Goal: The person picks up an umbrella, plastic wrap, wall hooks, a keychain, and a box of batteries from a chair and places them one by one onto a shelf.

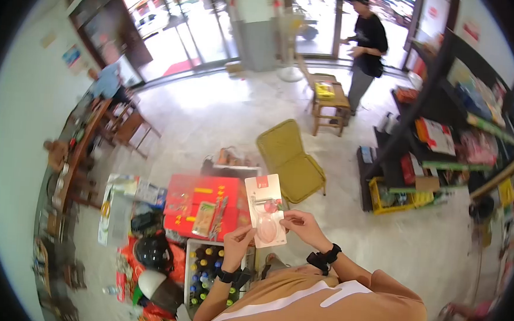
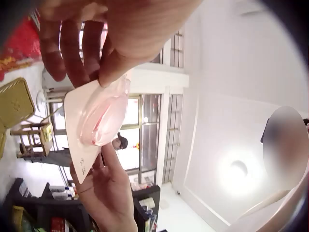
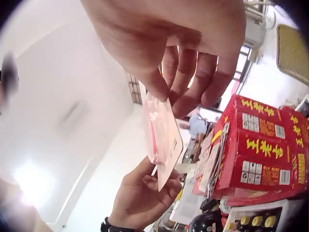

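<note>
In the air ahead of my shirt (image 1: 319, 305), I hold a flat blister pack (image 1: 258, 203), held between both of my grips. The left grip (image 1: 238, 244) pinches its lower edge on the left side; the right grip (image 1: 303, 227) pinches the opposite long edge, thumb and fingertips closed on the card. Neither is released. The card leans, with its red-marked end farthest from me and its clear bulge on the side that I see. Under the plastic lies a rounded, pinkish piece (image 1: 267, 229), with a smaller round pink part beside it; what they are for I cannot tell. The pack looks sealed, though its edges are too small to be sure.

So the step in hand, as I judge it, is holding and looking over the pack. From this pose, any move calls for one grip to keep the card steady while the other shifts or lets go, with light pressure, since thin plastic like this may dent and the card may bend if both sides squeeze inward. Past the left grip lie a red box (image 1: 179, 189) and a crate (image 1: 190, 252) of capped bottles (image 1: 205, 275); a sideways or downward move would need to pass clear of those.
</note>
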Demonstrator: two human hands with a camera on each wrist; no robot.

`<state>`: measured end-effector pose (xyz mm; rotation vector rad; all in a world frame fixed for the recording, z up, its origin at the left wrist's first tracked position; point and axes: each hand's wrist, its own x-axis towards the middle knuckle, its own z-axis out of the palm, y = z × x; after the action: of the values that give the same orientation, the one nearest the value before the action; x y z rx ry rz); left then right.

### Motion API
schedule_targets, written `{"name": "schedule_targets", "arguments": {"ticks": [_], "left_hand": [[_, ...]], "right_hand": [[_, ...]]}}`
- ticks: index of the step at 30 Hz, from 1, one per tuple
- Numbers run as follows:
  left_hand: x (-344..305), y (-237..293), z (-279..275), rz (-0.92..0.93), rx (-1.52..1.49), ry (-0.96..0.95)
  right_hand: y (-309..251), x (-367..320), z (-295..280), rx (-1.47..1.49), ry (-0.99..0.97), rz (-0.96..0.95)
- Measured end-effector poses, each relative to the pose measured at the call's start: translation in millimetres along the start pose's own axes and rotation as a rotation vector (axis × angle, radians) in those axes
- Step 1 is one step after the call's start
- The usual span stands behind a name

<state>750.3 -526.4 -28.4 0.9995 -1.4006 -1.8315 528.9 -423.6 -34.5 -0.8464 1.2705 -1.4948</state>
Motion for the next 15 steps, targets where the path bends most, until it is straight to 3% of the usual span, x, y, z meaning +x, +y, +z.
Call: {"name": "schedule_targets", "arguments": {"ticks": [4, 15], "left_hand": [[20.6, -17.0, 75.6, 0.043, 0.223, -0.211], [15.2, -60.4, 350.0, 0.211, 0.381, -0.705]], "right_hand": [[-4.5, -53.8, -74.0, 0.046, 0.200, -0.075], [-30.3, -227.9, -269.5, 0.040, 0.724, -0.192]]}}
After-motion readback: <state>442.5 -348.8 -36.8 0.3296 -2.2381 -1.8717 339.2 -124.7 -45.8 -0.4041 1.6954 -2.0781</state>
